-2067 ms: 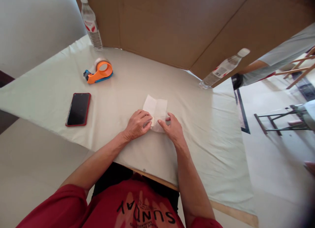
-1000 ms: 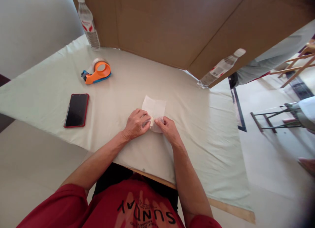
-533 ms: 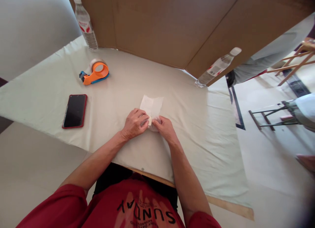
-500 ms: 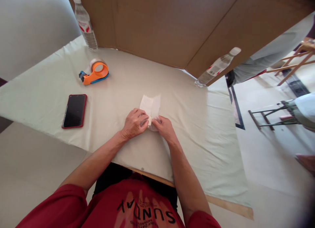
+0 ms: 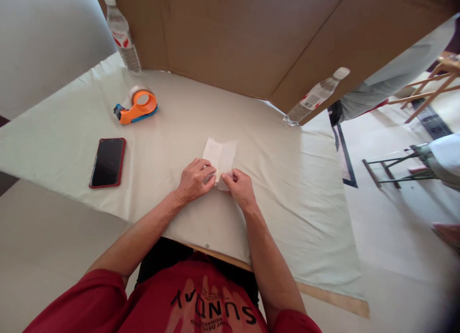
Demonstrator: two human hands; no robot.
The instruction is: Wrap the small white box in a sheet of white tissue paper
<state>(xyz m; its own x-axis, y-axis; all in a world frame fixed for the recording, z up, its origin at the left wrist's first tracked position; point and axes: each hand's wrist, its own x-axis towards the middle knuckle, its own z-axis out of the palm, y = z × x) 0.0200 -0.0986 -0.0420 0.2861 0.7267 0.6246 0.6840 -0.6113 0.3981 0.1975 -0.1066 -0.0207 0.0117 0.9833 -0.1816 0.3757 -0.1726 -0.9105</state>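
Note:
A thin white sheet of tissue-like paper [image 5: 225,153] with a crease down its middle lies on the cloth before me, its far edge spread out. At its near part sits a small cream-coloured piece [image 5: 217,175], too small and too covered by fingers to name. My left hand [image 5: 197,178] is closed, fingers curled over the paper's left side beside that piece. From the right, my right hand [image 5: 240,185] pinches the paper's near right part between thumb and fingers. Both hands rest close to the table.
A phone in a red case [image 5: 108,163] and an orange tape dispenser [image 5: 138,107] lie to the left. Two water bottles [image 5: 122,36] [image 5: 316,97] stand against the cardboard panel [image 5: 230,40] at the back. On the right are a folding stool [image 5: 391,167] and part of a seated person [image 5: 377,93].
The far part of the paper has opened slightly wider, its right edge shifting right. Both hands keep nearly the same place, with small finger movements.

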